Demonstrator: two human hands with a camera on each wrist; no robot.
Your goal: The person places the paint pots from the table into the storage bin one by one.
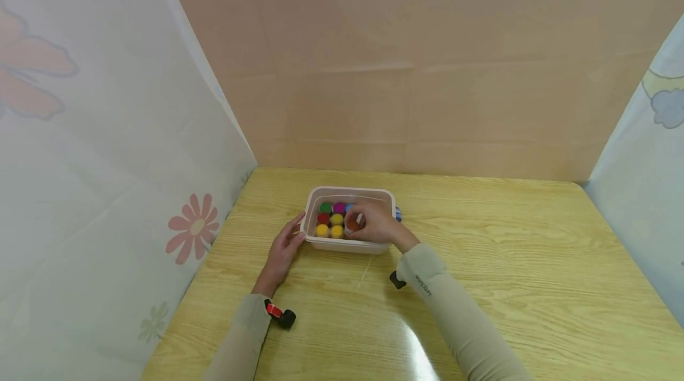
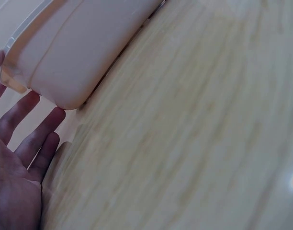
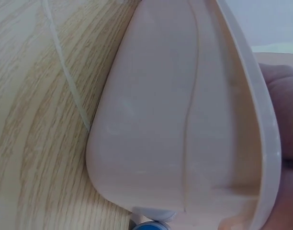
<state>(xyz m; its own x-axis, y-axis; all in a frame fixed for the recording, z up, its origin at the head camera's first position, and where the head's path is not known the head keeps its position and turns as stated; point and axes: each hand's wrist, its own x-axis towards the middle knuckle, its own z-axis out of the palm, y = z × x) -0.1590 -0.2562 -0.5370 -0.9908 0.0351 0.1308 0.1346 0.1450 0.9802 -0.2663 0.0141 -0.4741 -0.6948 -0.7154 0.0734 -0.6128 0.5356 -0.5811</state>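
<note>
A pale pink plastic bin (image 1: pixel 350 190) stands on the table, with several small round pots in it, their tops green, purple, blue, red and yellow. My right hand (image 1: pixel 380 224) reaches over the bin's right part and pinches a pot with a reddish-brown top (image 1: pixel 351 226) between thumb and fingers. In the right wrist view, the bin's wall (image 3: pixel 141 105) hides most of that hand. At the bin's left end, my left hand (image 1: pixel 282 250) touches the rim and wall with extended fingers. The left wrist view shows those fingertips (image 2: pixel 55 115) against the bin's lower corner.
Blue-and-white items (image 1: pixel 398 213) stand just right of the bin; a blue round lid (image 3: pixel 151 226) shows there in the right wrist view. The wooden table (image 1: pixel 507 250) runs back to a tan backdrop (image 1: pixel 406 72). A flowered sheet (image 1: pixel 107 191) hangs on the left.
</note>
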